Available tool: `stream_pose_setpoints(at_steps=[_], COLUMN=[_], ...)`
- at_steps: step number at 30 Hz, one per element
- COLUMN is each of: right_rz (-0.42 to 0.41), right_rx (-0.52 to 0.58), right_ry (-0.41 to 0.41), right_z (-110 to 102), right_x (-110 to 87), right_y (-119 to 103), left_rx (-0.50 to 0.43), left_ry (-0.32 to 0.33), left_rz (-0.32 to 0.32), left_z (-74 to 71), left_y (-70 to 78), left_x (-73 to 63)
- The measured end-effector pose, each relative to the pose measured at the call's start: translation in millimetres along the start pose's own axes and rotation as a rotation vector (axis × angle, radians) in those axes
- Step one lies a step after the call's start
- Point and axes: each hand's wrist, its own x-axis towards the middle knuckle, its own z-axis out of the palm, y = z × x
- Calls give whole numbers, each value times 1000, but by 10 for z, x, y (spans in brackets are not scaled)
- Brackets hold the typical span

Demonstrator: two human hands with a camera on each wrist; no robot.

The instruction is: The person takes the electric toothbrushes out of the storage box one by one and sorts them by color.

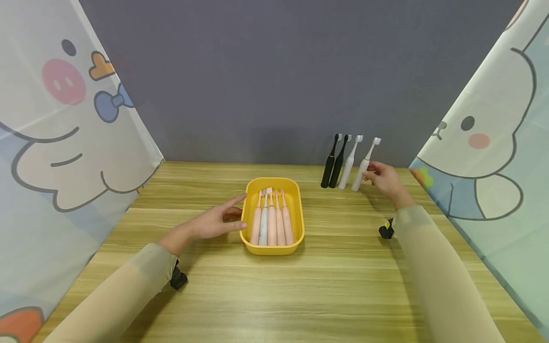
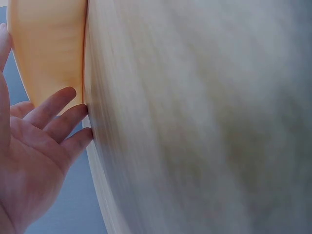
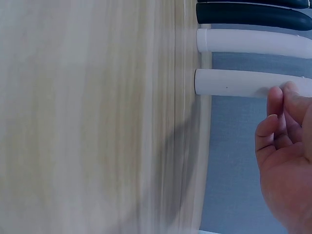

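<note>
My right hand (image 1: 384, 181) is at the rightmost white electric toothbrush (image 1: 361, 172), pinching its handle between thumb and fingertips. In the right wrist view this toothbrush (image 3: 229, 82) stands upright with its base on or very near the table; I cannot tell which. To its left stand another white electric toothbrush (image 1: 346, 172) and two black ones, the nearer black toothbrush (image 1: 336, 171) among them. My left hand (image 1: 214, 221) is at the left side of a yellow tray (image 1: 274, 250), fingers extended and thumb at the rim. Inside lie several pink toothbrushes (image 1: 272, 228) and a pale blue toothbrush (image 1: 263, 227).
The wooden table (image 1: 274, 295) ends at a grey back wall (image 1: 257, 81). Cartoon-printed sheets flank it, the left sheet (image 1: 38, 157) and the right sheet (image 1: 510, 143). A black wrist device (image 1: 178, 278) shows below the left sleeve, another device (image 1: 386, 230) near the right sleeve.
</note>
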Motion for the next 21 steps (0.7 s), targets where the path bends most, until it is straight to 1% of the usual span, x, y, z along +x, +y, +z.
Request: stream_pose_setpoints(at_steps=[5,14,21], right_rz=[-3,1,-5], right_rx=[-27,-35,-33], right_ry=[1,-11,-1], right_z=[18,39,59], right_x=[33,91,136], right_y=[-37,-46,-35], left_rx=[-3,-18,-6], left_ry=[-1,-6,-2], left_rz=[-2,-2,-9], left_z=[1,3,-4], left_y=[11,19,31], left_x=[0,2,3])
